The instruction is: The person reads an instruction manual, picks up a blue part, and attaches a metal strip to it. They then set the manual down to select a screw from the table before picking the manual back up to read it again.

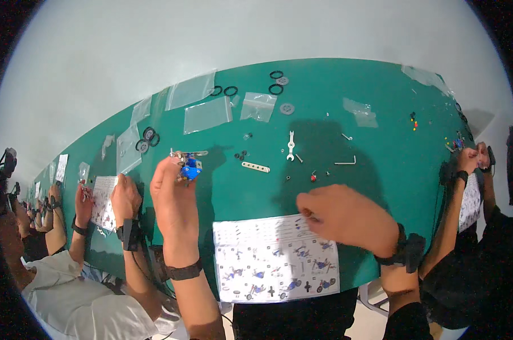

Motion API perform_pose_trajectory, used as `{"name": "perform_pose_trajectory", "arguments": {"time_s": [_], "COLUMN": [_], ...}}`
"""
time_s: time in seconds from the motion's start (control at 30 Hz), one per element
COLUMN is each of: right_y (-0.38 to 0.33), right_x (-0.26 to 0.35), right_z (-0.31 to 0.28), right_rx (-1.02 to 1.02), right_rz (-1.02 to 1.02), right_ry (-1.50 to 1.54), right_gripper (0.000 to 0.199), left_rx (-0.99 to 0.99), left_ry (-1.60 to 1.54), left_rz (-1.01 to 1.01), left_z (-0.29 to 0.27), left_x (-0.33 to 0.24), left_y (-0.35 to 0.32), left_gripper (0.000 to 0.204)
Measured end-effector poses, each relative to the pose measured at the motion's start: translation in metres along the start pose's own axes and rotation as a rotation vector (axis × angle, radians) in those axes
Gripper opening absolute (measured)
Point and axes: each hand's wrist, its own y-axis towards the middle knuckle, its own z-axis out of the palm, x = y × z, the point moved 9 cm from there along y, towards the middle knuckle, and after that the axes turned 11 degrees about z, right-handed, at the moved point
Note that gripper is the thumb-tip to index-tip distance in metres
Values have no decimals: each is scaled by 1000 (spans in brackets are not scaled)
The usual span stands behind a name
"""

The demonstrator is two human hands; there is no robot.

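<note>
The left hand is raised above the green table, left of the sheet, with its fingers pinching the blue assembly; a silver bar juts rightward from the assembly's top; the right hand is over the sheet's upper right corner, its fingers curled inward; whether they grasp anything, I cannot tell.

Beyond the sheet, near the right hand, lies a red piece; the hex key is farther right; the wrench stands lengthwise to the left of the key, with a screw just beside its lower end; the holed strip lies between the assembly and the wrench; farther back are a grey wheel, black tyres and a clear bag; co-workers sit on both sides.
</note>
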Motion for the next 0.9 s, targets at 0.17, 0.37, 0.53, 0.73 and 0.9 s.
{"name": "perform_pose_trajectory", "arguments": {"time_s": [0.17,0.37,0.53,0.73,0.9], "right_y": [-7,-24,-30,-28,-16], "right_x": [-35,-103,-137,-145,-157], "right_z": [-28,-89,-98,-97,-97], "right_rx": [7,-461,-597,-629,-873], "right_rz": [175,386,519,585,400], "right_ry": [85,-44,-187,-159,-186], "right_gripper": [17,12,14,31,44], "left_rx": [-19,9,51,-41,-93], "left_ry": [-16,-4,39,83,73], "left_rz": [-2,-14,7,10,-17], "left_z": [-3,11,8,-1,-3], "left_x": [1,9,9,2,3], "left_y": [1,0,2,1,-2], "left_gripper": [18,11,13,13,15]}}
